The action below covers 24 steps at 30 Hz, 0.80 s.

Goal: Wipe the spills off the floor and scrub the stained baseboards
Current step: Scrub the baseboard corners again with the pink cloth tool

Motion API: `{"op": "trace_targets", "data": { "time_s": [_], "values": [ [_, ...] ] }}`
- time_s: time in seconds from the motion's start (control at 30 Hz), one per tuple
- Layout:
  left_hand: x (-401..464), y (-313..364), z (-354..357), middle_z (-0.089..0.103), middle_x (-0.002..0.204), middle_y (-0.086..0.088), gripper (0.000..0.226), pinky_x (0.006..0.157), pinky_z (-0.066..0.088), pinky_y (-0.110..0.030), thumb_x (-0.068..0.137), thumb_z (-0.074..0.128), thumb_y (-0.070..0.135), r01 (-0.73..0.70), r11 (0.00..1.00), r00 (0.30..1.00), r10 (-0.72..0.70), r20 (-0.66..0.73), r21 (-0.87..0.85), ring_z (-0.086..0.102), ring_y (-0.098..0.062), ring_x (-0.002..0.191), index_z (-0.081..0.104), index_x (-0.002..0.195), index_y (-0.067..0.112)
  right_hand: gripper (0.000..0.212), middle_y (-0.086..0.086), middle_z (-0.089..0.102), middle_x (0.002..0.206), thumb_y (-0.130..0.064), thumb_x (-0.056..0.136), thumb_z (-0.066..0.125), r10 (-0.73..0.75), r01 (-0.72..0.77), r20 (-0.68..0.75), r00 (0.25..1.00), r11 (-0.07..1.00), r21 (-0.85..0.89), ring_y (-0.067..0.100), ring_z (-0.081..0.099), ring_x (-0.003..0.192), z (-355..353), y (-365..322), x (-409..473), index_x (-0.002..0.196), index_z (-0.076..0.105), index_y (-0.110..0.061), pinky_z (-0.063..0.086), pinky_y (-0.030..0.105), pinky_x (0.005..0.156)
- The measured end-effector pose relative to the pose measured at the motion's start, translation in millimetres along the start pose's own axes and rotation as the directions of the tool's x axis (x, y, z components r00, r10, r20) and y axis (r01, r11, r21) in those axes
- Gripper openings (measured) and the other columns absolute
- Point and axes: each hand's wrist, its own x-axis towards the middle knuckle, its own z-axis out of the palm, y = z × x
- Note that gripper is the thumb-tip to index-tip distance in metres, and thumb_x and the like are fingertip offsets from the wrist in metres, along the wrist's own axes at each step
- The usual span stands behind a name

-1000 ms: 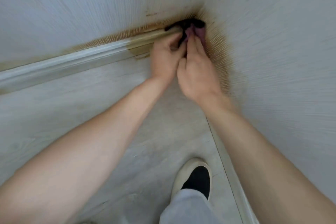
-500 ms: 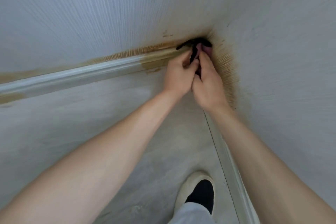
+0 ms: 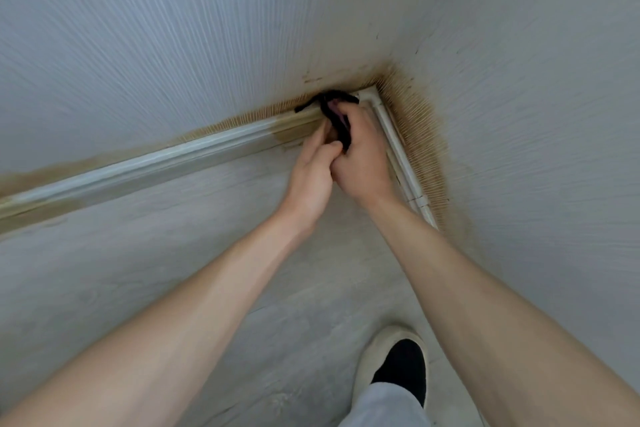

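Both my hands meet at the room corner, at 12 o'clock from my shoe (image 3: 398,362). My right hand (image 3: 363,156) has its fingers curled round a dark cloth (image 3: 334,107), pressing it against the left baseboard (image 3: 207,146) just short of the corner. My left hand (image 3: 311,173) touches the right hand at its 9 o'clock, fingers curled in toward the cloth's hanging tail; whether they actually grip it I cannot tell. Brown staining (image 3: 420,128) marks the wall above both baseboards and the left baseboard's near-corner section. The right baseboard (image 3: 398,146) runs from the corner toward 5 o'clock. The floor (image 3: 138,246) is pale.
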Motion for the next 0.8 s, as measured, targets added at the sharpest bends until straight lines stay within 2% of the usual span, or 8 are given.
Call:
{"op": "trace_targets", "data": {
  "time_s": [0.1, 0.13, 0.23, 0.3, 0.43, 0.53, 0.63, 0.8],
  "values": [
    [-10.8, -6.3, -2.8, 0.052, 0.152, -0.002, 0.045, 0.117, 0.043, -0.038, 0.108, 0.041, 0.012, -0.02, 0.998, 0.997, 0.016, 0.076, 0.051, 0.053, -0.009, 0.136, 0.048, 0.152, 0.022, 0.051, -0.018, 0.062, 0.118, 0.004, 0.082, 0.066, 0.151, -0.144, -0.023, 0.988, 0.971, 0.192, -0.014, 0.057, 0.109, -8.7, 3.4, -17.4, 0.126, 0.053, -0.02, 0.045, 0.011, 0.094],
    [-14.6, -7.2, -4.6, 0.054, 0.149, -0.004, 0.042, 0.112, 0.048, -0.033, 0.109, 0.039, 0.009, -0.031, 0.997, 0.993, 0.023, 0.117, 0.065, 0.057, -0.008, 0.131, 0.05, 0.149, 0.019, 0.05, -0.023, 0.061, 0.113, 0.003, 0.083, 0.069, 0.196, -0.184, -0.03, 0.98, 0.953, 0.24, -0.017, 0.058, 0.104, -12.4, 4.9, -25.4, 0.123, 0.053, -0.023, 0.044, 0.008, 0.089],
    [-23.1, -7.1, -18.8, 0.065, 0.131, -0.002, 0.034, 0.086, 0.059, -0.027, 0.11, 0.04, 0.008, -0.037, 0.997, 0.986, 0.025, 0.162, 0.073, 0.068, -0.007, 0.101, 0.062, 0.135, 0.015, 0.036, -0.018, 0.068, 0.101, -0.007, 0.085, 0.077, 0.297, -0.273, -0.052, 0.953, 0.922, 0.273, -0.006, 0.066, 0.096, -20.3, 10.5, -42.2, 0.108, 0.061, -0.029, 0.052, 0.019, 0.085],
    [-24.2, -7.4, -35.1, 0.069, 0.122, 0.004, 0.031, 0.082, 0.062, -0.033, 0.109, 0.042, 0.008, -0.043, 0.995, 0.995, 0.036, 0.092, 0.085, 0.069, -0.012, 0.091, 0.067, 0.124, 0.018, 0.029, -0.019, 0.068, 0.095, -0.011, 0.086, 0.076, 0.313, -0.281, -0.16, 0.936, 0.94, 0.193, -0.006, 0.065, 0.087, -26.9, 13.1, -39.3, 0.102, 0.062, -0.03, 0.055, 0.024, 0.085],
    [-29.6, -11.4, -66.5, 0.07, 0.121, -0.001, 0.03, 0.084, 0.06, -0.042, 0.109, 0.044, 0.01, -0.011, 0.994, 1.0, 0.012, -0.01, 0.112, 0.07, -0.021, 0.091, 0.07, 0.118, 0.022, 0.028, -0.013, 0.068, 0.097, -0.011, 0.088, 0.067, 0.103, -0.146, -0.364, 0.926, 0.985, -0.093, 0.0, 0.058, 0.081, -34.3, 7.2, -10.7, 0.116, 0.069, -0.012, 0.045, 0.009, 0.076],
    [-35.1, -9.8, -82.1, 0.07, 0.115, -0.007, 0.029, 0.078, 0.058, -0.039, 0.109, 0.043, 0.009, -0.001, 0.993, 1.0, 0.004, -0.021, 0.119, 0.068, -0.021, 0.084, 0.07, 0.116, 0.018, 0.032, 0.001, 0.075, 0.105, -0.011, 0.09, 0.063, 0.014, -0.097, -0.366, 0.931, 0.973, -0.21, 0.02, 0.068, 0.089, -20.1, 1.9, 15.2, 0.121, 0.069, -0.011, 0.049, 0.028, 0.081],
    [-40.0, -8.4, -96.2, 0.07, 0.109, -0.008, 0.028, 0.072, 0.057, -0.032, 0.109, 0.043, 0.008, 0.001, 0.994, 1.0, 0.001, -0.023, 0.111, 0.066, -0.02, 0.08, 0.069, 0.118, 0.013, 0.033, 0.012, 0.076, 0.109, -0.009, 0.09, 0.062, 0.029, -0.134, -0.413, 0.91, 0.964, -0.228, 0.033, 0.069, 0.096, -7.5, 8.1, 30.1, 0.122, 0.068, -0.007, 0.044, 0.029, 0.08],
    [-44.4, -10.6, -105.4, 0.072, 0.104, -0.006, 0.028, 0.07, 0.057, -0.033, 0.109, 0.043, 0.008, 0.018, 0.994, 0.999, -0.012, -0.048, 0.109, 0.067, -0.021, 0.077, 0.07, 0.116, 0.012, 0.032, 0.016, 0.074, 0.104, -0.005, 0.088, 0.062, -0.058, -0.024, -0.273, 0.96, 0.958, -0.287, 0.033, 0.068, 0.09, 18.4, 3.4, 16.4, 0.119, 0.067, -0.005, 0.028, 0.015, 0.071]
  ]
}}
